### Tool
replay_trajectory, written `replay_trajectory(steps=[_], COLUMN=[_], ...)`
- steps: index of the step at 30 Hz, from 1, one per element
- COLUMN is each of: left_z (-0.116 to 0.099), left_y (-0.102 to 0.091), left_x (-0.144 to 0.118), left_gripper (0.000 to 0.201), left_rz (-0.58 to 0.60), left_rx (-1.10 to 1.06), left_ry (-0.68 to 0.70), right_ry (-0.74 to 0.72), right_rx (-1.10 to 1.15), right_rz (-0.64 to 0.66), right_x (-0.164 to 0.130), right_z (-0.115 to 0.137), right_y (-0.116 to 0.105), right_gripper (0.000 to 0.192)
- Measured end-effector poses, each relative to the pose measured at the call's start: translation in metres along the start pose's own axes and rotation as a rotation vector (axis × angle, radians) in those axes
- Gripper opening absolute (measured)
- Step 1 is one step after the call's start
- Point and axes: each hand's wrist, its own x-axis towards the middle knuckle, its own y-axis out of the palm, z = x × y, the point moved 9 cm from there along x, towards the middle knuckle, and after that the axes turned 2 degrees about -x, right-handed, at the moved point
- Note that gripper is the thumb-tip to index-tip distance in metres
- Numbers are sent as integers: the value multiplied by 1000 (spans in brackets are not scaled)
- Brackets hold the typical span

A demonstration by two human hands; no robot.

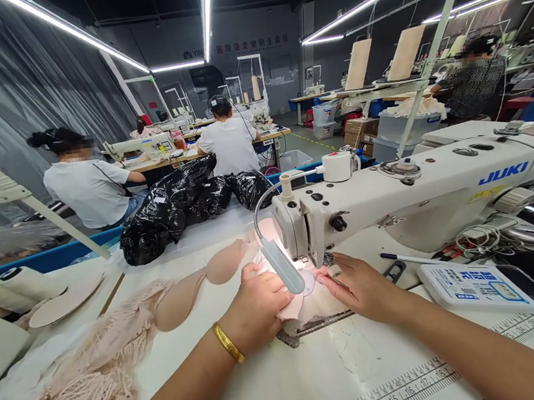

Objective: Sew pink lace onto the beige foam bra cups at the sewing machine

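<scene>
Mid-seam: left hand [255, 302] and right hand [355, 283] press pink cup fabric [292, 307] flat at sewing machine [408, 199] needle; next needs steady feed.

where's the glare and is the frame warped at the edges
Head view: the gooseneck lamp blows out the pink fabric between the left hand and right hand; ceiling tube lights streak white; wide-angle warp bends the table's printed ruler.

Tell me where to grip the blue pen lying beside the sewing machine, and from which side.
Grip the blue pen at mid-barrel, coming from above and the near side. It lies flat on the table, and the sewing machine overhangs its far side.
</scene>
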Motion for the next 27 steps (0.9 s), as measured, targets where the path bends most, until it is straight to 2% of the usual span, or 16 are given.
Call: replay_trajectory(steps=[5, 9, 15, 22, 27], left_z=[-10, -22, -37, -42, -35], left_y=[-2, -7, -12, -5, -3], left_x=[-4, -2, -2, -4, 0], left_gripper=[20, 9, 15, 5, 8], left_rz=[-32, -21, -30, 17, -8], left_rx=[-27, -14, 4, 40, 43], left_ry=[41, 50, 73, 44, 17], right_ry=[-40, -157, -272, -211, -156], right_rx=[-10, 57, 48, 31, 59], right_rz=[56, 130, 227, 275, 211], right_x=[-2, -6, -10, -8, -3], right_z=[7, 20, 36, 34, 28], right_y=[2, 9, 19, 21, 20], right_gripper=[25, 26, 24, 23, 24])
